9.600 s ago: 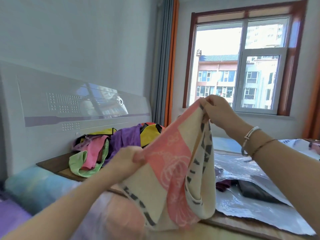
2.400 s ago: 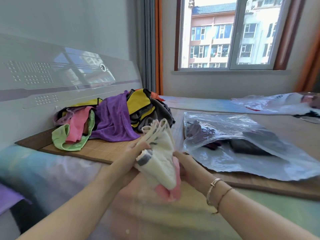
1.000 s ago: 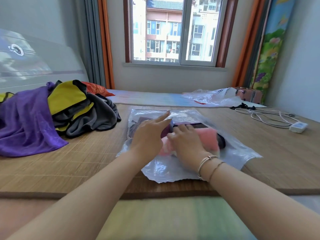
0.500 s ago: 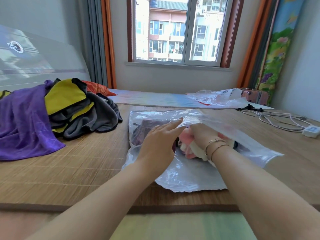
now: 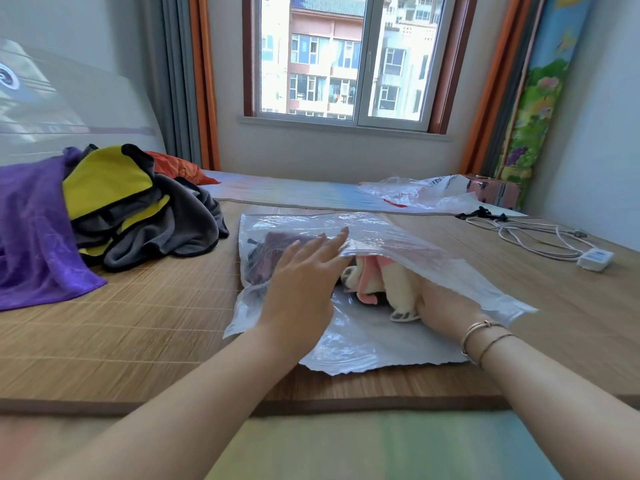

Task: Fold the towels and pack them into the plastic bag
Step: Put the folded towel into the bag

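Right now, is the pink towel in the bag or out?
Partly in. The towel lies under the bag's lifted top layer, near the mouth; the right hand pushes it.

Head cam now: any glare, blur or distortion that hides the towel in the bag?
Head view: daylight from the window glares on the bag, veiling the dark towels inside; the pink-and-cream towel shows clearly at its mouth; wide-angle bending at the edges; foreground forearms soft.

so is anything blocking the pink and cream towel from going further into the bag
Nothing visible blocks it. The left hand lifts the plastic bag's upper sheet, and the right hand pushes the folded towel into the open mouth, beside a dark towel already inside.
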